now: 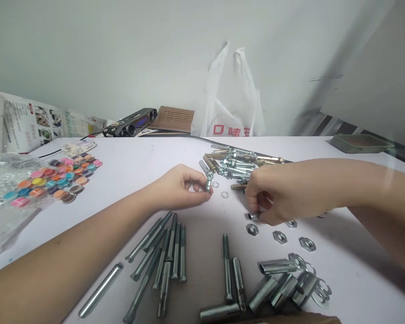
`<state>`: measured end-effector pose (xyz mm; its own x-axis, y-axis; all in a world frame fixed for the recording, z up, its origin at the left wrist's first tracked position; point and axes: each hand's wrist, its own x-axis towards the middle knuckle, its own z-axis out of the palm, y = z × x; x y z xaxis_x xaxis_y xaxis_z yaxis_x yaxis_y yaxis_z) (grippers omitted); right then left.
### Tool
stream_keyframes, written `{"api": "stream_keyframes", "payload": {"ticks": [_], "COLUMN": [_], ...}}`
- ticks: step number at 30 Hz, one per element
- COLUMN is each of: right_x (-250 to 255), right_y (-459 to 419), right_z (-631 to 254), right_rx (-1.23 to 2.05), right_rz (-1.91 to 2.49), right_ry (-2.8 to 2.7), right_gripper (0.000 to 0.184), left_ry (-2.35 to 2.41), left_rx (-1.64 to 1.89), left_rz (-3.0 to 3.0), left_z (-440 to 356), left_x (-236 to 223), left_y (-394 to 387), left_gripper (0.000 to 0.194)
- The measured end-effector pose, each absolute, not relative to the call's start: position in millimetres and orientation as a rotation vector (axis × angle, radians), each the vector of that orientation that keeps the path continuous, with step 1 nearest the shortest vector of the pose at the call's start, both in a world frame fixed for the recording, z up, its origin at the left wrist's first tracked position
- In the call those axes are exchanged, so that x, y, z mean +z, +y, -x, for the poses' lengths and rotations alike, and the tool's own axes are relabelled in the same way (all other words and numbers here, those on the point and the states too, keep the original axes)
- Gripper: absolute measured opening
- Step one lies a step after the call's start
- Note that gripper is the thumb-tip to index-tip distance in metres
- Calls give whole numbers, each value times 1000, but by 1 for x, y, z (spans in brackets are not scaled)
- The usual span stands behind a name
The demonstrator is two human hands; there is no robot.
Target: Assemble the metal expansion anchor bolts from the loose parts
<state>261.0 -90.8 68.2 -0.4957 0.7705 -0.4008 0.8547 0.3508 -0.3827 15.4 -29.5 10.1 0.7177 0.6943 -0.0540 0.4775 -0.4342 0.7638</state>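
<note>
My left hand [192, 186] is closed in a pinch at mid-table, with a small silver metal piece [208, 183] between thumb and fingertips. Just beyond it lies the edge of a pile of anchor bolts [236, 164], silver and brass-coloured. Two flat washers [225, 194] rest to its right. Farther right, my right hand [270, 198] reaches down to the table, thumb and fingers closed on a short metal sleeve [252, 216], whose hollow end shows. Several flanged nuts [280, 237] lie in front of and beside the right hand.
Near me are long cone-ended bolts [158, 252], metal sleeves [263, 292] and loose washers [320, 292]. Colourful discs [60, 175] and a clear plastic bag [13, 198] occupy the left. Behind stand a white carrier bag [234, 99] and a black device [131, 122]; a greenish tray [361, 143] sits back right.
</note>
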Motion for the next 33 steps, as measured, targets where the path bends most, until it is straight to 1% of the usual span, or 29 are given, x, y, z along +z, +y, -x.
{"api": "stream_keyframes", "payload": {"ticks": [3, 6, 8, 10, 13, 15, 19, 24, 27, 28, 30, 32, 33], "right_x": [72, 69, 64, 61, 65, 70, 71, 56, 54, 56, 61, 64, 63], "right_y": [-84, -79, -79, -80, -83, -85, -86, -82, -81, -81, -81, -80, -79], "right_z": [-250, -238, -232, -228, -224, -223, -219, -216, -220, -221, -226, -231, -233], "right_rx": [-1031, -1116, -1153, -1116, -921, -870, -969, -911, -994, -1037, -1100, -1044, -968], "right_rz": [-1405, -1522, -1595, -1664, -1712, -1751, -1840, -1771, -1801, -1820, -1851, -1842, -1824], "right_ry": [2555, 2701, 2722, 2786, 2912, 2921, 2916, 3108, 3083, 3069, 3010, 2871, 2792], "right_gripper": [15, 10, 12, 17, 20, 20, 20, 31, 36, 35, 28, 21, 21], "left_ry": [856, 811, 807, 808, 796, 791, 809, 769, 754, 756, 766, 780, 784], "left_rx": [357, 375, 387, 391, 388, 387, 377, 389, 392, 380, 368, 372, 377], "left_rz": [-2105, -2128, -2151, -2165, -2181, -2185, -2173, -2159, -2166, -2173, -2173, -2153, -2141], "left_z": [-16, -16, -16, -15, -14, -13, -15, -17, -16, -15, -15, -15, -16], "left_x": [10, 9, 8, 8, 7, 6, 7, 5, 5, 5, 5, 6, 6], "left_y": [-29, -28, -28, -27, -27, -27, -29, -29, -29, -29, -29, -29, -29], "left_gripper": [24, 20, 16, 15, 16, 18, 19, 20, 19, 19, 19, 20, 23]}}
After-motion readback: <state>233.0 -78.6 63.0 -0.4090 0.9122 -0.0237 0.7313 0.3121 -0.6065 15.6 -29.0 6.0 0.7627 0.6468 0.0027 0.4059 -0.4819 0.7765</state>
